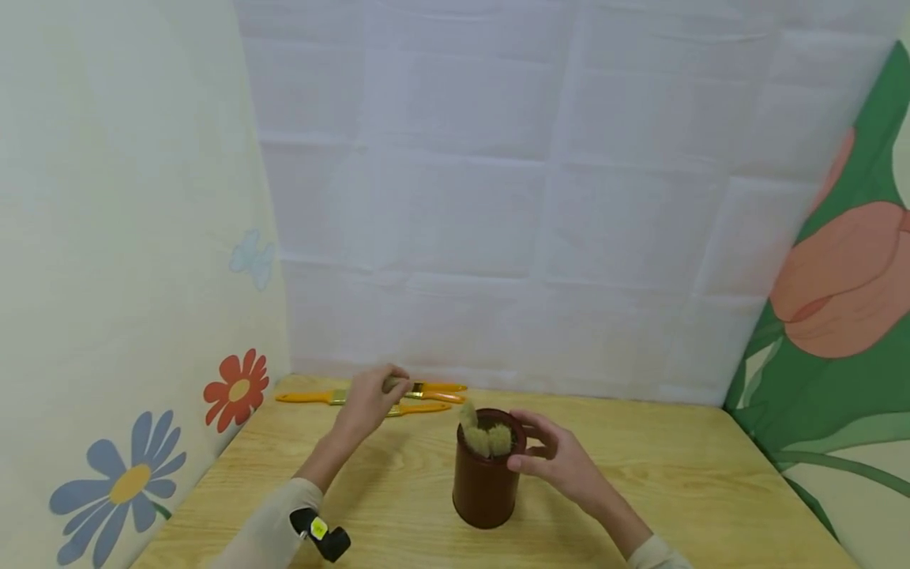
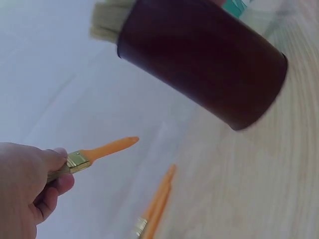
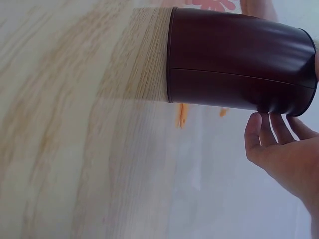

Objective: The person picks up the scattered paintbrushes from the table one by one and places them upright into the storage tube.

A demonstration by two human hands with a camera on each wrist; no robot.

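Observation:
My left hand (image 1: 373, 397) pinches a paintbrush (image 2: 109, 148) at its bristle end, between thumb and fingers. The brush's gold ferrule and orange handle stick out past the fingertips, while most of its bristles are hidden in the grip. A dark brown-red cylindrical holder (image 1: 486, 490) stands upright on the table, with pale brush bristles (image 1: 500, 440) showing at its mouth. With thumb and fingers spread round the upper side of the holder, my right hand (image 1: 562, 462) grips it near the rim. In the right wrist view its fingertips (image 3: 254, 122) press on the holder's wall.
More orange-handled paintbrushes (image 1: 306, 397) lie on the wooden table (image 1: 640, 474) along its back edge, around and below the left hand. Behind them hangs a creased white sheet (image 1: 462, 221). Side walls with painted flowers (image 1: 238, 390) border the table left and right.

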